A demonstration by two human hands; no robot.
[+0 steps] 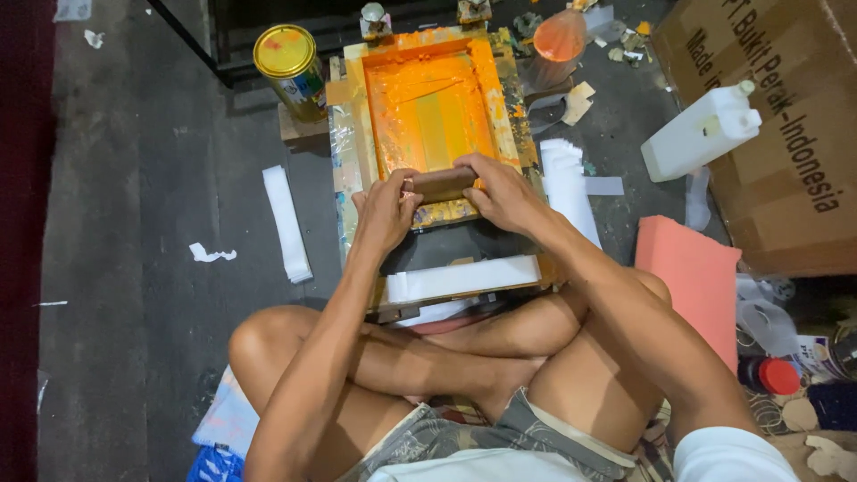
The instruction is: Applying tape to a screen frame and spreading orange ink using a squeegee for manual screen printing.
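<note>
Floor [143,223]; both hands [386,211] on squeegee [442,183]

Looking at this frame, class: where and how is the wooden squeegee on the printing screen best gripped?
Grip the wooden squeegee at its two ends, from above, as the left hand and right hand do. It is a long bar lying crosswise near the printing screen's near edge; two-ended hold probably keeps it level.
</note>
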